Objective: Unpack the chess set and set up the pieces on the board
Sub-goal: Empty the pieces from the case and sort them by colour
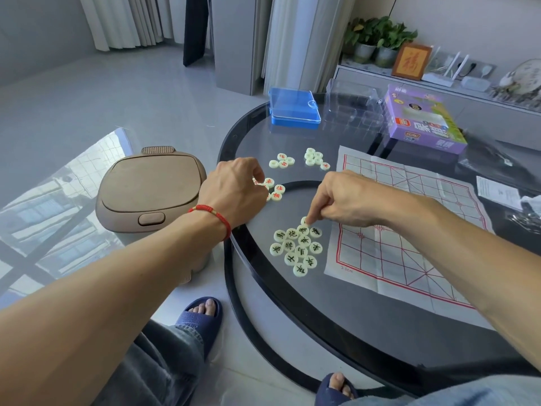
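Observation:
A paper chess board [404, 230] with red grid lines lies unfolded on the right of the glass table [336, 312]. A cluster of pale round pieces with black characters [298, 249] sits left of the board. My right hand [342, 197] pinches one pale piece [305, 221] at the top of that cluster. Red-lettered pieces [275, 190] lie further back, and my left hand [234, 190] covers some of them with curled fingers; what it grips is hidden. Two more small groups of pieces [282, 160] [314, 157] lie behind.
A blue plastic case [294, 108], a clear plastic tray [355, 108] and the purple game box [421, 120] stand at the table's back. A leaflet [497, 191] lies right of the board. A beige lidded bin [150, 190] stands on the floor to the left.

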`<action>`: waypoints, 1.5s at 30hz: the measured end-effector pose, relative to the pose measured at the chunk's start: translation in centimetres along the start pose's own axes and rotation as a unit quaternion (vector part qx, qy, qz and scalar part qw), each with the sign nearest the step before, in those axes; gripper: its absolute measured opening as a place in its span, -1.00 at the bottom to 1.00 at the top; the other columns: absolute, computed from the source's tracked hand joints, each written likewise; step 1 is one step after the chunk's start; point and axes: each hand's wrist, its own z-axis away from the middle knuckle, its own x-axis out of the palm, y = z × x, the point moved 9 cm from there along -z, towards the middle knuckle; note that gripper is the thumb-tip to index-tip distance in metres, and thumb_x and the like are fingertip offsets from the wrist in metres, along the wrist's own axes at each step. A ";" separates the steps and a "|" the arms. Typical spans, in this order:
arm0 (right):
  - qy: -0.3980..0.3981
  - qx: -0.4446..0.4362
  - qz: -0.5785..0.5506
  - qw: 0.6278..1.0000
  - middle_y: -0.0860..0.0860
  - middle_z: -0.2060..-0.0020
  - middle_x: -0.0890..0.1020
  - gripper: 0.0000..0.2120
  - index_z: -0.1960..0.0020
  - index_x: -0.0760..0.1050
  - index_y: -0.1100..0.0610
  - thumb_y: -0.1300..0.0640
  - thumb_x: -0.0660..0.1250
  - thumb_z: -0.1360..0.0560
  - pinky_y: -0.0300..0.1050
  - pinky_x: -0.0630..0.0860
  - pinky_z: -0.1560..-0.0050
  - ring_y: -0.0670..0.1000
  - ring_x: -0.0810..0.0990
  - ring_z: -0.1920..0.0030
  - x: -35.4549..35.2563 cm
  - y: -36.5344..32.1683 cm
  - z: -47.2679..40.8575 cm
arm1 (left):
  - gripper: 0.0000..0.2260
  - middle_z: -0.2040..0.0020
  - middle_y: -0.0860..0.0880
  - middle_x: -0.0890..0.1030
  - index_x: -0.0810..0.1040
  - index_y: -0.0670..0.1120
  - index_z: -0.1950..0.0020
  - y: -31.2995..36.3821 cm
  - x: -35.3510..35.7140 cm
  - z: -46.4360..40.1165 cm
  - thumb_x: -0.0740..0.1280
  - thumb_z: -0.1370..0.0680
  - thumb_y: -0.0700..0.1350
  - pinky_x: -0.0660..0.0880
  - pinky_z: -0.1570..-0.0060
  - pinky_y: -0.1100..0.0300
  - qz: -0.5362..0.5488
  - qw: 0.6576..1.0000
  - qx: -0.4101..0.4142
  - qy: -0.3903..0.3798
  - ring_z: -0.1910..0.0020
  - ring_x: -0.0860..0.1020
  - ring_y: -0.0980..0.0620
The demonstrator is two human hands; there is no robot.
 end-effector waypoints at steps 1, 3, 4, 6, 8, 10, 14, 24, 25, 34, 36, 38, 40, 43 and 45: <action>-0.002 0.001 -0.002 1.000 -0.21 0.19 0.72 -0.65 0.09 0.76 -0.14 0.26 0.31 -0.53 -0.10 0.65 0.07 -0.11 0.65 0.16 0.0 0.2 0.2 | -0.85 0.08 -0.01 0.63 0.60 0.05 0.01 0.1 0.0 0.0 0.32 -0.45 -0.09 0.60 0.09 0.01 0.001 1.000 0.000 0.001 0.11 0.59 -0.09; 0.035 0.012 -0.026 0.999 -0.20 0.32 0.67 -0.63 0.11 0.76 -0.12 0.27 0.29 -0.50 -0.14 0.58 0.21 -0.11 0.60 0.29 -0.7 0.9 0.4 | -0.85 0.06 -0.02 0.64 0.60 0.04 0.00 0.4 0.0 0.1 0.32 -0.46 -0.09 0.57 0.10 0.06 0.000 1.000 0.003 0.003 0.10 0.59 -0.08; 0.077 0.023 -0.035 0.996 -0.18 0.33 0.66 -0.64 0.09 0.76 -0.10 0.27 0.27 -0.49 -0.16 0.54 0.21 -0.10 0.59 0.29 -1.4 1.6 0.2 | -0.84 0.05 -0.02 0.64 0.61 0.02 -0.01 0.6 0.0 0.1 0.33 -0.47 -0.10 0.55 0.12 0.09 -0.002 1.000 0.006 0.004 0.09 0.58 -0.08; 0.163 0.058 -0.018 0.985 -0.08 0.07 0.69 -0.64 -0.07 0.73 -0.06 0.25 0.24 -0.52 -0.10 0.56 -0.01 0.00 0.62 0.02 -2.5 3.7 -0.7 | -0.84 0.04 -0.02 0.64 0.61 0.00 -0.04 0.9 0.0 0.2 0.32 -0.49 -0.11 0.51 0.15 0.12 -0.004 1.000 0.011 0.007 0.08 0.58 -0.06; 0.183 0.096 0.017 0.978 0.07 -0.19 0.57 -0.60 -0.33 0.60 -0.04 0.22 0.21 -0.58 0.03 0.51 -0.21 0.14 0.52 -0.24 -2.4 5.8 -2.0 | -0.84 0.04 -0.01 0.64 0.61 0.01 -0.04 1.0 0.0 0.2 0.32 -0.49 -0.12 0.46 0.17 0.14 -0.005 1.000 0.013 0.012 0.08 0.57 -0.05; 0.153 0.120 0.034 0.980 0.12 -0.24 0.43 -0.53 -0.49 0.43 -0.09 0.18 0.16 -0.62 0.09 0.44 -0.27 0.18 0.40 -0.34 -1.3 6.9 -3.3 | -0.84 0.05 -0.01 0.64 0.61 0.00 -0.04 1.0 0.0 0.2 0.32 -0.49 -0.12 0.41 0.19 0.16 -0.004 1.000 0.011 0.013 0.10 0.56 -0.04; 0.141 0.127 0.045 0.981 0.10 -0.23 0.37 -0.51 -0.53 0.38 -0.14 0.15 0.10 -0.64 0.13 0.39 -0.35 0.17 0.32 -0.38 -0.6 7.3 -4.4 | -0.83 0.07 0.00 0.63 0.61 0.01 -0.04 0.4 -0.1 0.0 0.32 -0.48 -0.12 0.49 0.20 0.14 -0.001 1.000 -0.001 0.010 0.12 0.57 -0.04; 0.143 -0.075 0.003 0.987 -0.18 0.08 0.45 -0.61 -0.19 0.69 -0.14 0.20 0.22 -0.57 -0.10 0.47 -0.12 -0.03 0.53 -0.07 -0.3 -0.6 -2.1 | -0.67 -0.13 -0.07 0.50 0.59 0.03 -0.20 -0.1 0.3 -0.2 0.38 -0.45 -0.20 0.33 0.02 0.17 -0.017 0.999 0.020 -0.035 -0.14 0.44 -0.07; 0.147 -0.080 0.007 0.986 -0.18 0.07 0.45 -0.61 -0.21 0.69 -0.13 0.19 0.21 -0.58 -0.07 0.48 -0.16 -0.03 0.52 -0.08 -0.2 -0.8 -2.2 | -0.65 -0.16 -0.08 0.47 0.56 0.04 -0.24 0.0 0.6 -0.1 0.39 -0.46 -0.16 0.30 -0.02 0.17 -0.020 0.998 0.019 -0.050 -0.19 0.40 -0.09; 0.190 -0.066 -0.041 0.979 0.04 -0.17 0.63 -0.58 -0.38 0.57 -0.05 0.20 0.16 -0.61 0.03 0.52 -0.24 0.11 0.58 -0.18 -0.9 -0.3 -4.2 | -0.50 -0.26 -0.14 0.45 0.39 0.02 -0.41 -1.3 2.2 -0.4 0.44 -0.51 -0.05 0.33 -0.03 0.15 -0.029 0.995 0.009 -0.097 -0.26 0.37 -0.13; 0.162 -0.030 -0.023 0.986 0.07 -0.18 0.58 -0.49 -0.51 0.40 -0.12 0.19 0.11 -0.61 0.12 0.53 -0.18 0.17 0.57 -0.16 -0.6 0.3 -5.6 | -0.51 -0.27 -0.14 0.45 0.40 0.01 -0.40 -1.3 2.1 -0.5 0.46 -0.51 -0.06 0.34 -0.04 0.16 -0.024 0.995 0.011 -0.091 -0.25 0.40 -0.12; 0.117 -0.008 0.004 0.993 0.05 -0.20 0.48 -0.44 -0.59 0.23 -0.13 0.20 0.10 -0.63 0.11 0.50 -0.17 0.15 0.50 -0.20 0.1 0.1 -6.7 | -0.51 -0.28 -0.12 0.46 0.41 0.00 -0.40 -1.5 2.1 -0.7 0.47 -0.51 -0.07 0.33 -0.02 0.18 -0.021 0.996 0.009 -0.086 -0.25 0.42 -0.11; 0.100 -0.002 0.022 0.995 0.03 -0.19 0.40 -0.45 -0.59 0.23 -0.11 0.20 0.10 -0.63 0.06 0.46 -0.14 0.16 0.46 -0.22 0.4 -0.3 -7.1 | -0.51 -0.29 -0.11 0.47 0.42 0.00 -0.40 -1.6 2.0 -0.8 0.48 -0.50 -0.07 0.32 0.01 0.20 -0.021 0.996 0.008 -0.081 -0.23 0.43 -0.08; 0.115 -0.003 0.022 0.993 0.06 -0.27 0.44 -0.52 -0.51 0.42 -0.04 0.20 0.14 -0.62 0.03 0.43 -0.23 0.15 0.45 -0.32 0.2 -0.4 -6.9 | -0.51 -0.29 -0.10 0.47 0.43 -0.01 -0.39 -1.7 1.8 -0.9 0.49 -0.50 -0.05 0.33 0.04 0.22 -0.018 0.997 0.009 -0.071 -0.20 0.46 -0.06; 0.139 -0.015 0.011 0.990 0.06 -0.28 0.53 -0.58 -0.38 0.57 -0.02 0.21 0.18 -0.60 0.01 0.46 -0.29 0.12 0.50 -0.32 -0.2 -0.2 -6.2 | -0.51 -0.28 -0.11 0.48 0.44 -0.01 -0.38 -1.7 1.8 -0.9 0.49 -0.49 -0.05 0.34 0.04 0.22 -0.015 0.998 0.010 -0.066 -0.18 0.46 -0.06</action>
